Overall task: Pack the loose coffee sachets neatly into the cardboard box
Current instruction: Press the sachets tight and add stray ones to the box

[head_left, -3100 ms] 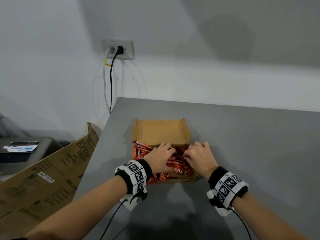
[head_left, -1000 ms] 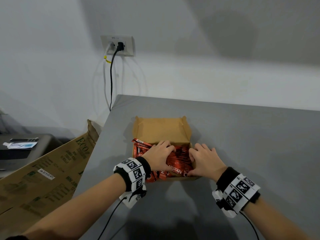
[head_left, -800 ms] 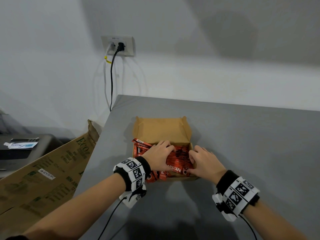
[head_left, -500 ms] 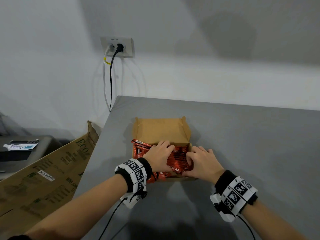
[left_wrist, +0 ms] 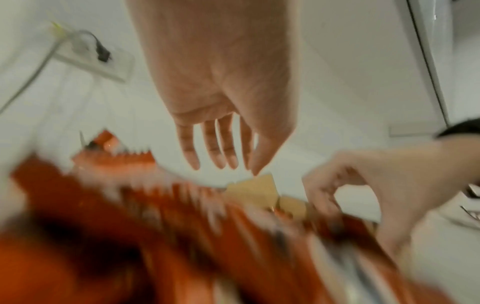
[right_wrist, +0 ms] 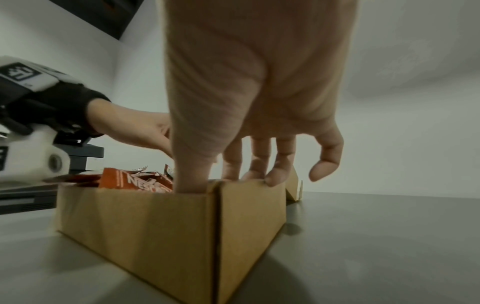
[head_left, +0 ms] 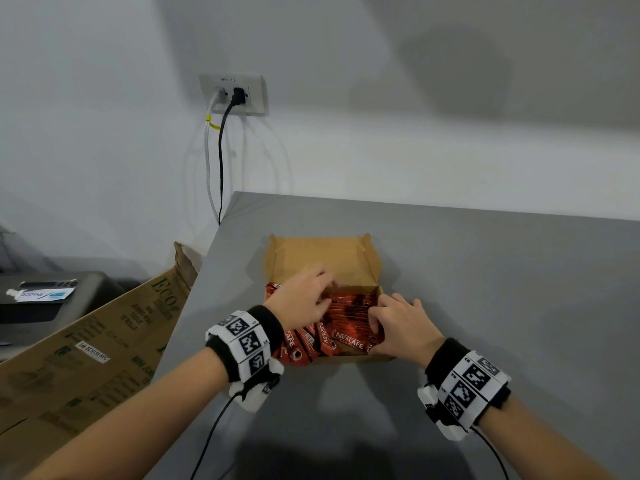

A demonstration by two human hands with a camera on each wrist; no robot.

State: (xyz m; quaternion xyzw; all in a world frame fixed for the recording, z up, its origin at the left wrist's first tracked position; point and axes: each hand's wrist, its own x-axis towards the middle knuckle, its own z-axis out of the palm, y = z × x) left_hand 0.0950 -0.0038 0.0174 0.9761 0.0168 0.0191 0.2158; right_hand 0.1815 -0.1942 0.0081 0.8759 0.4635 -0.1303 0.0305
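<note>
An open cardboard box [head_left: 322, 258] [right_wrist: 155, 226] sits on the grey table [head_left: 502, 289], its lid folded back. Red coffee sachets [head_left: 349, 323] [right_wrist: 135, 181] fill it, blurred in the left wrist view; some [head_left: 298, 351] stick out over the near left edge. My left hand [head_left: 304, 299] [left_wrist: 226, 162] hovers over the sachets with straight fingers, holding nothing. My right hand [head_left: 384, 327] [right_wrist: 226, 176] is at the box's right wall, thumb inside the near corner and fingers curled over the rim, gripping the sachets' right ends.
A large brown carton [head_left: 86, 341] leans at the table's left edge. Behind it is a dark device [head_left: 52, 306] with a white label. A wall socket [head_left: 232, 95] with two cables hangs above the table's far left corner. Bare table lies right of the box.
My left hand has lifted off the sachets and moved toward the back of the box, fingers spread. My right hand has shifted slightly but stays at the box's right side.
</note>
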